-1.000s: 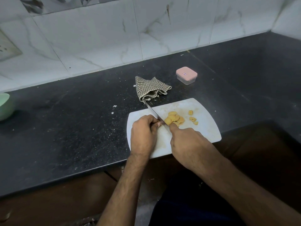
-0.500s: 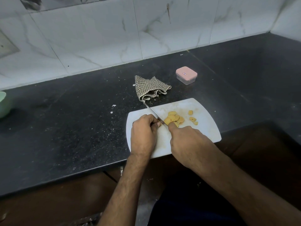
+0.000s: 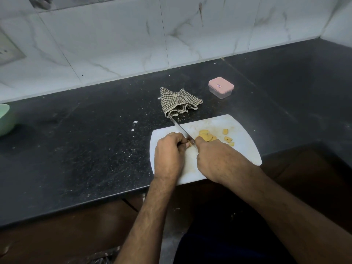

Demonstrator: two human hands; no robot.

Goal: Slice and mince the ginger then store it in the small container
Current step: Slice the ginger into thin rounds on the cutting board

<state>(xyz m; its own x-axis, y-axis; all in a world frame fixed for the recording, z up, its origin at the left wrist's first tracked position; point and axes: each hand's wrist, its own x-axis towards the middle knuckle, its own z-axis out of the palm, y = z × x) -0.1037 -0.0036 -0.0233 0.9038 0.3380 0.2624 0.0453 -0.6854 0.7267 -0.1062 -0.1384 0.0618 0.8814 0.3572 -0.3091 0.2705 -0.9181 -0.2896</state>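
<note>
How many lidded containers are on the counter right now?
1: the small container with a pink lid, closed, on the black counter behind the white cutting board, right of the checked cloth.

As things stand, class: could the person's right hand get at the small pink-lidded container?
Probably yes: the counter between the right hand and the container looks open, but that hand holds the knife, which it should set down first.

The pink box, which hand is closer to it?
Right. The right hand sits on the cutting board below the pink box, gripping the knife; the left hand is farther left.
</note>
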